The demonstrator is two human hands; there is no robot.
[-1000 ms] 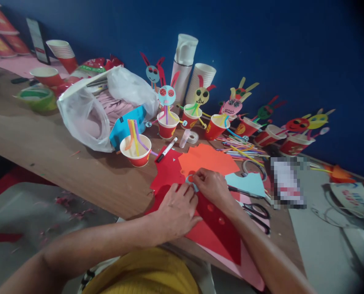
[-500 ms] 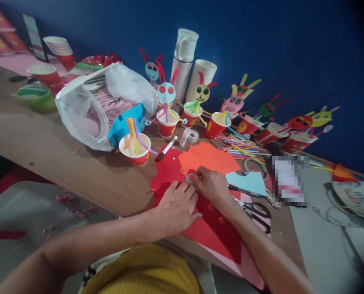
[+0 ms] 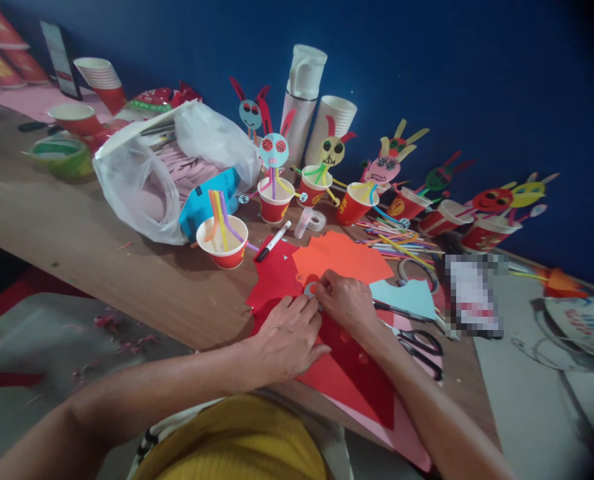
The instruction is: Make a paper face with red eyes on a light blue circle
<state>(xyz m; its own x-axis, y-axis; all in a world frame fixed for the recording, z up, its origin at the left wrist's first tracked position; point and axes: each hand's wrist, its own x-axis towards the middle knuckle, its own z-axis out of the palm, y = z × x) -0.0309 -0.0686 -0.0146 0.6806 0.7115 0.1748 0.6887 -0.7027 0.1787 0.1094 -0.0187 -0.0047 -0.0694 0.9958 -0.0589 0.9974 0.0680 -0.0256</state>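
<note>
My left hand [image 3: 287,337] lies on a red paper sheet [image 3: 357,373] at the table's near edge, its fingers curled against a small light-blue paper disc [image 3: 310,289]. My right hand [image 3: 344,300] pinches that disc from the right, thumb and fingers pressed together on it. An orange sheet [image 3: 344,257] lies just beyond both hands. A red cup holding bent straws [image 3: 223,237] stands to the left, with a black marker [image 3: 273,241] beside it.
A row of red cup figures with paper faces [image 3: 327,173] lines the blue wall. Scissors [image 3: 421,350], a light-blue sheet [image 3: 404,299], loose straws [image 3: 397,245] and tape [image 3: 313,220] lie at right. A plastic bag [image 3: 147,180] and stacked cups [image 3: 329,127] stand further left.
Both hands stay on the small disc with only slight finger shifts. The view has drifted a little.
</note>
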